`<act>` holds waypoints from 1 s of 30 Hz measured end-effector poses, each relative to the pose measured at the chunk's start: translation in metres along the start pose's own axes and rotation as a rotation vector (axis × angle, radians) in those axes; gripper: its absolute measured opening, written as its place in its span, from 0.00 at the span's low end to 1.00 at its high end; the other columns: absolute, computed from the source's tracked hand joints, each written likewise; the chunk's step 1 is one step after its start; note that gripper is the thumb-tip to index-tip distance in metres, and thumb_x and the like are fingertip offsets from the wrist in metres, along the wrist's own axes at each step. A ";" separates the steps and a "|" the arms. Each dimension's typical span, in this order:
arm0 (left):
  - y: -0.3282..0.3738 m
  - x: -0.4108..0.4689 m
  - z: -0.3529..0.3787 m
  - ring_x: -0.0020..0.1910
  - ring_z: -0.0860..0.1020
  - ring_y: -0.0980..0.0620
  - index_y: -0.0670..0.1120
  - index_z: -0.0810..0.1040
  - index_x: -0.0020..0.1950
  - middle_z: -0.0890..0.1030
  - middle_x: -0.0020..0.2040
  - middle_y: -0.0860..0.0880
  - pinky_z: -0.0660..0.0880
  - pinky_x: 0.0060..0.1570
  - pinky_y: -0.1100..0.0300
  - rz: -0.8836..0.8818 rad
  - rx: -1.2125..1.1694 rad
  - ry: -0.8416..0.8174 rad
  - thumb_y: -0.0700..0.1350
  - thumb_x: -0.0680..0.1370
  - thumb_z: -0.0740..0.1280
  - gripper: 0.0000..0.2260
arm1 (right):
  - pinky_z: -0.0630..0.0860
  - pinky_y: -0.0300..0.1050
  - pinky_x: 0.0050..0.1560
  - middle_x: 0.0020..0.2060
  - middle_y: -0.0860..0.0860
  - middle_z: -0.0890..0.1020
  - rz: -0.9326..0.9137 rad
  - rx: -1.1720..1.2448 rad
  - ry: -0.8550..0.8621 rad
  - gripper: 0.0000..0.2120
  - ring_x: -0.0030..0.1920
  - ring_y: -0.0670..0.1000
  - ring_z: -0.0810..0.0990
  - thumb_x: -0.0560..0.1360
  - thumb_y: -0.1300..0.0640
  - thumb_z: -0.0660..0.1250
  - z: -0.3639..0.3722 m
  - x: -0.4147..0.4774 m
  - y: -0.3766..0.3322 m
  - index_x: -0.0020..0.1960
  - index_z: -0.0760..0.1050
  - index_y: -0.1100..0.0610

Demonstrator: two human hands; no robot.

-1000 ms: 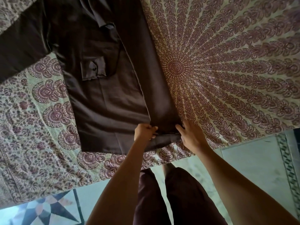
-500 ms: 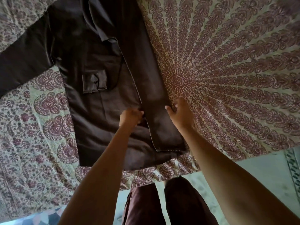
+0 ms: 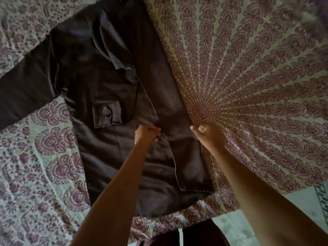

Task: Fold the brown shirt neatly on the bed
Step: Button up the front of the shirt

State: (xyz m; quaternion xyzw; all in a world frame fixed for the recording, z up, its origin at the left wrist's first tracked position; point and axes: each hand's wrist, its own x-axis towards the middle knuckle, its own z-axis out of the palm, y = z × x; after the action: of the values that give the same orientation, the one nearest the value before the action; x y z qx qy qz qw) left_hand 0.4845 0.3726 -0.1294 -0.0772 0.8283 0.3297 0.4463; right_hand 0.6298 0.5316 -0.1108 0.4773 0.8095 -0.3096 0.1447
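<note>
hands first. left hand: fingers curled, pinching the inner edge of the folded panel about mid-length. right hand: curled to a near-fist at the panel's outer crease, where cloth meets bedspread. it looks to nip the crease, though the grip is partly hidden under the knuckles.

bed: patterned spread, mandala centre just beside the right hand. near edge runs under both forearms, floor beyond it.

shirt: lies flat, front up, on the left part of the bed. collar away from the person, hem toward the near edge. the panel on the person's right is turned in as a long strip over the body. sleeve on the left lies spread out to the side, not yet folded. chest pocket uncovered, small button on its flap.

judgement: first lengthwise fold being set and evened. sleeve side and cross folds are left to do.

risks:
- both hands grip mid-strip only. hem end and collar end are free, so a pull here could skew the strip out of line.
- cloth looks smooth and slippery. a sideways tug could drag the whole shirt and rumple the layer below.
- hem lies near the bed's edge. a pull toward the person may tip it over.
- spread may bunch under the right knuckles.
</note>
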 end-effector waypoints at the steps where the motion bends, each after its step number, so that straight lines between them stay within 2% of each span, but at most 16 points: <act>1: 0.009 0.008 -0.007 0.21 0.75 0.57 0.45 0.82 0.36 0.82 0.33 0.45 0.73 0.31 0.65 0.012 -0.025 0.034 0.39 0.73 0.69 0.06 | 0.69 0.43 0.40 0.41 0.52 0.83 0.005 0.040 0.038 0.16 0.45 0.55 0.81 0.73 0.44 0.65 -0.002 0.006 -0.009 0.46 0.76 0.57; 5: 0.054 0.047 -0.031 0.29 0.77 0.51 0.43 0.80 0.44 0.83 0.41 0.43 0.77 0.42 0.55 0.084 -0.186 0.122 0.43 0.74 0.68 0.04 | 0.73 0.48 0.49 0.48 0.55 0.83 -0.041 0.204 0.053 0.15 0.50 0.57 0.80 0.75 0.50 0.65 -0.002 0.048 -0.057 0.55 0.74 0.59; 7: 0.080 0.071 -0.038 0.36 0.81 0.47 0.43 0.80 0.52 0.83 0.41 0.44 0.79 0.49 0.51 0.118 -0.221 0.195 0.48 0.73 0.69 0.11 | 0.73 0.48 0.51 0.51 0.55 0.82 -0.060 0.263 0.051 0.16 0.52 0.57 0.80 0.75 0.50 0.65 -0.001 0.071 -0.079 0.58 0.74 0.59; 10: 0.122 0.103 -0.051 0.50 0.81 0.41 0.42 0.79 0.55 0.83 0.50 0.42 0.79 0.52 0.49 0.160 -0.204 0.301 0.55 0.72 0.70 0.20 | 0.71 0.43 0.48 0.51 0.54 0.82 -0.098 0.245 0.050 0.18 0.52 0.55 0.79 0.76 0.49 0.64 -0.001 0.102 -0.108 0.60 0.73 0.58; 13: 0.153 0.122 -0.065 0.54 0.79 0.40 0.40 0.78 0.55 0.80 0.56 0.41 0.77 0.54 0.52 0.138 -0.184 0.357 0.52 0.74 0.68 0.17 | 0.73 0.45 0.46 0.46 0.54 0.82 -0.111 0.200 0.066 0.16 0.49 0.55 0.80 0.75 0.49 0.65 -0.001 0.125 -0.126 0.56 0.76 0.58; 16: 0.155 0.133 -0.076 0.48 0.81 0.42 0.41 0.78 0.51 0.82 0.52 0.41 0.79 0.50 0.51 0.068 -0.142 0.333 0.50 0.74 0.69 0.14 | 0.74 0.47 0.43 0.42 0.57 0.83 -0.086 0.040 0.085 0.11 0.46 0.58 0.80 0.75 0.50 0.65 -0.004 0.139 -0.123 0.48 0.78 0.57; 18: 0.148 0.132 -0.085 0.35 0.82 0.48 0.41 0.78 0.46 0.84 0.41 0.44 0.81 0.46 0.50 0.018 -0.046 0.271 0.53 0.72 0.71 0.15 | 0.73 0.46 0.42 0.42 0.55 0.82 -0.065 -0.029 0.087 0.10 0.46 0.58 0.80 0.73 0.49 0.67 -0.009 0.143 -0.119 0.44 0.77 0.55; 20: 0.142 0.132 -0.098 0.28 0.79 0.51 0.44 0.77 0.41 0.81 0.31 0.48 0.81 0.43 0.53 0.001 0.135 0.170 0.57 0.71 0.71 0.16 | 0.70 0.44 0.40 0.43 0.52 0.80 -0.098 -0.067 0.142 0.10 0.45 0.56 0.80 0.71 0.48 0.69 -0.014 0.145 -0.119 0.44 0.74 0.53; 22: 0.145 0.133 -0.116 0.29 0.79 0.51 0.45 0.74 0.38 0.78 0.29 0.49 0.79 0.42 0.56 0.032 0.328 0.109 0.60 0.71 0.69 0.18 | 0.67 0.43 0.39 0.44 0.52 0.79 -0.209 -0.029 0.233 0.09 0.44 0.56 0.79 0.71 0.50 0.69 -0.019 0.154 -0.127 0.45 0.74 0.55; 23: 0.149 0.137 -0.128 0.33 0.80 0.49 0.44 0.75 0.38 0.79 0.31 0.48 0.77 0.45 0.55 0.051 0.383 0.122 0.61 0.72 0.68 0.20 | 0.67 0.43 0.39 0.44 0.53 0.79 -0.297 -0.006 0.264 0.08 0.44 0.56 0.79 0.71 0.53 0.68 -0.020 0.163 -0.134 0.46 0.74 0.56; 25: 0.159 0.145 -0.151 0.47 0.80 0.42 0.41 0.78 0.44 0.81 0.42 0.42 0.74 0.47 0.53 0.073 0.361 0.279 0.61 0.73 0.66 0.22 | 0.71 0.46 0.40 0.47 0.55 0.79 -0.435 0.007 0.269 0.06 0.45 0.57 0.79 0.72 0.58 0.66 -0.020 0.184 -0.158 0.48 0.75 0.58; 26: 0.166 0.148 -0.162 0.50 0.79 0.40 0.40 0.79 0.44 0.81 0.46 0.40 0.72 0.45 0.54 0.095 0.301 0.387 0.60 0.73 0.66 0.21 | 0.74 0.48 0.41 0.48 0.55 0.79 -0.475 0.019 0.257 0.07 0.46 0.57 0.79 0.72 0.60 0.64 -0.019 0.197 -0.174 0.50 0.75 0.58; 28: 0.185 0.158 -0.180 0.51 0.79 0.40 0.41 0.77 0.39 0.81 0.45 0.39 0.70 0.42 0.56 0.167 0.186 0.600 0.55 0.75 0.65 0.17 | 0.76 0.52 0.43 0.50 0.54 0.79 -0.557 0.062 0.243 0.09 0.46 0.57 0.79 0.73 0.62 0.61 -0.018 0.223 -0.213 0.52 0.76 0.57; 29: 0.193 0.167 -0.187 0.51 0.79 0.40 0.42 0.77 0.40 0.81 0.46 0.40 0.72 0.43 0.55 0.230 0.149 0.675 0.54 0.76 0.64 0.16 | 0.76 0.53 0.44 0.51 0.54 0.79 -0.607 0.085 0.242 0.10 0.48 0.57 0.79 0.74 0.63 0.60 -0.019 0.234 -0.232 0.53 0.76 0.57; 30: 0.202 0.180 -0.194 0.54 0.78 0.40 0.42 0.78 0.46 0.81 0.49 0.41 0.74 0.47 0.53 0.303 0.127 0.693 0.55 0.75 0.65 0.15 | 0.76 0.54 0.47 0.53 0.54 0.79 -0.658 0.103 0.243 0.12 0.50 0.57 0.79 0.74 0.65 0.59 -0.021 0.247 -0.251 0.54 0.76 0.57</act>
State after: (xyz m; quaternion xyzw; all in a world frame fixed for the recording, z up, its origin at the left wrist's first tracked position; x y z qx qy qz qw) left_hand 0.1597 0.4390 -0.1010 -0.0329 0.9508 0.2946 0.0900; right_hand 0.2904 0.6251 -0.1349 0.2309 0.9146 -0.3210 -0.0844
